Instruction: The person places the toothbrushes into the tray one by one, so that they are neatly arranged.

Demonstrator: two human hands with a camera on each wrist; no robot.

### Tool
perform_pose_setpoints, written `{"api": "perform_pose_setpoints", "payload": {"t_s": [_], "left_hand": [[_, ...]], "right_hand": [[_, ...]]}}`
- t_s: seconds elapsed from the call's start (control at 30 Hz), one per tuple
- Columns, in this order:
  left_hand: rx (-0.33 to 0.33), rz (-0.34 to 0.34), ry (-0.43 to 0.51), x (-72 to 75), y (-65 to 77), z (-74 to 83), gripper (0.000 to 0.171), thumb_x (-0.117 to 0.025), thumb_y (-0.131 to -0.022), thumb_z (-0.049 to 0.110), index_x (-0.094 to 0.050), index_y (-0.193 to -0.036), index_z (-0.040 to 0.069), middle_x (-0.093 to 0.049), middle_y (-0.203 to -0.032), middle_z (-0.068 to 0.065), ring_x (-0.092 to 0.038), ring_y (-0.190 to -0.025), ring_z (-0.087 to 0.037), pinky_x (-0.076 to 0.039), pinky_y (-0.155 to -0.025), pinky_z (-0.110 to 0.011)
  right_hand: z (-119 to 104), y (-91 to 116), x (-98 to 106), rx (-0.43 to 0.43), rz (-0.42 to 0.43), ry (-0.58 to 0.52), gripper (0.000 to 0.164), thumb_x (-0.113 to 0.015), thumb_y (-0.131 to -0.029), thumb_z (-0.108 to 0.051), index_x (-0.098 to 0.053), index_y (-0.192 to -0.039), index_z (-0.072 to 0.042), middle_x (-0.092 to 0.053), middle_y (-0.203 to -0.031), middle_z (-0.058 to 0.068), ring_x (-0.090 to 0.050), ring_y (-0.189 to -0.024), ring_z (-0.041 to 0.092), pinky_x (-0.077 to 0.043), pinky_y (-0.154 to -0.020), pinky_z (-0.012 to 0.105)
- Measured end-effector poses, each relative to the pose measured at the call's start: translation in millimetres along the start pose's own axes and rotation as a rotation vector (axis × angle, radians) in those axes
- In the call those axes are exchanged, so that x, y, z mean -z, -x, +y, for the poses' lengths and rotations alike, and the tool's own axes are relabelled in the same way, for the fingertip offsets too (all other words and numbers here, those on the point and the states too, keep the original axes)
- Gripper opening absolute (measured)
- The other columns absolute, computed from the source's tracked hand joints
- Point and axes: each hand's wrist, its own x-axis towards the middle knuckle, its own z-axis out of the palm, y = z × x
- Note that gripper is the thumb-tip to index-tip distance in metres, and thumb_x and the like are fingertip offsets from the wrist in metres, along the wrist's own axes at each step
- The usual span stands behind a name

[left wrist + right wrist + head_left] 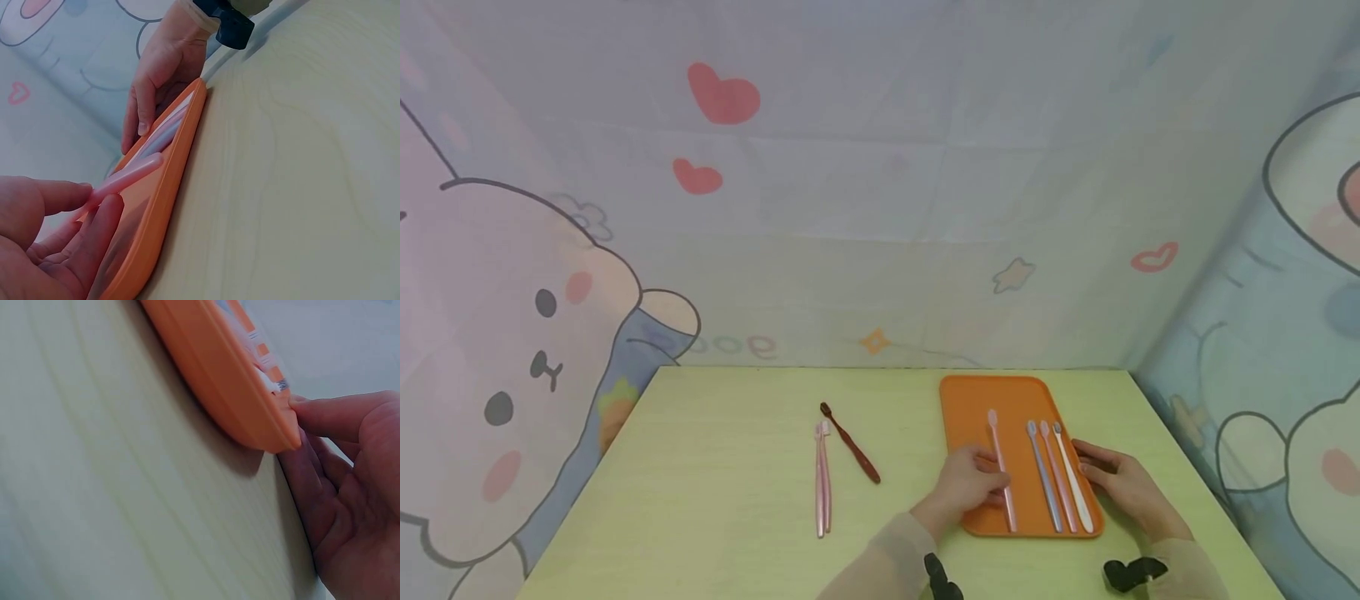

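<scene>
My left hand (964, 482) pinches a pink toothbrush (997, 442) between thumb and fingers, over the left part of an orange tray (1007, 396). In the left wrist view the handle end of this pink toothbrush (134, 173) sticks up past the fingertips, above the tray floor. A blue toothbrush (1044, 477), another pink toothbrush (1058, 477) and a white toothbrush (1074, 481) lie side by side on the tray's right part. At its right edge my right hand (1126, 485) grips the tray, thumb on the rim and fingers against the outside, partly hidden in the right wrist view.
Left of the tray, two pink toothbrushes (819, 492) lie close together on the pale yellow table (700, 500). A brown toothbrush (854, 447) lies slanted beside them. A printed cloth (880, 208) hangs behind the table and along both sides.
</scene>
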Motion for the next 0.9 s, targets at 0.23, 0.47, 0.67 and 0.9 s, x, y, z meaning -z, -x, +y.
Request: {"api": "perform_pose_setpoints", "payload": {"t_s": [0.23, 0.47, 0.67, 0.9], "left_hand": [[-0.002, 0.034, -0.006, -7.5, -4.6, 0.8, 0.029, -0.075, -0.084, -0.002, -0.060, -0.108, 0.002, -0.062, -0.081, -0.008, -0.068, -0.059, -0.025, -0.061, -0.056, -0.036], [-0.001, 0.044, 0.007, -23.3, -7.7, 1.5, 0.028, -0.075, -0.083, -0.005, -0.060, -0.105, 0.002, -0.061, -0.082, -0.009, -0.068, -0.059, -0.025, -0.061, -0.055, -0.036], [0.008, 0.049, -0.017, -31.6, -4.5, 5.8, 0.026, -0.074, -0.085, -0.003, -0.061, -0.107, 0.003, -0.061, -0.080, -0.007, -0.069, -0.061, -0.026, -0.061, -0.057, -0.037], [0.012, 0.050, -0.048, -36.7, -4.3, 7.6, 0.026, -0.074, -0.085, -0.003, -0.060, -0.107, 0.002, -0.060, -0.080, -0.007, -0.067, -0.059, -0.024, -0.061, -0.057, -0.036]], "right_hand": [[0, 1, 1, 0.013, -0.001, 0.023, 0.060, -0.061, -0.101, -0.024, -0.038, -0.150, 0.003, -0.043, -0.147, 0.030, -0.060, -0.105, -0.003, -0.056, -0.087, 0.027], [3, 0, 3, 0.014, -0.002, 0.007, 0.060, -0.061, -0.101, -0.024, -0.038, -0.150, 0.002, -0.042, -0.147, 0.030, -0.059, -0.103, -0.006, -0.056, -0.087, 0.027], [3, 0, 2, 0.013, 0.006, 0.005, 0.059, -0.060, -0.101, -0.023, -0.039, -0.150, 0.002, -0.043, -0.146, 0.030, -0.059, -0.103, -0.005, -0.057, -0.086, 0.027], [2, 1, 1, 0.014, -0.004, 0.005, 0.059, -0.059, -0.102, -0.022, -0.037, -0.150, 0.003, -0.042, -0.146, 0.031, -0.060, -0.103, -0.005, -0.057, -0.086, 0.028]]}}
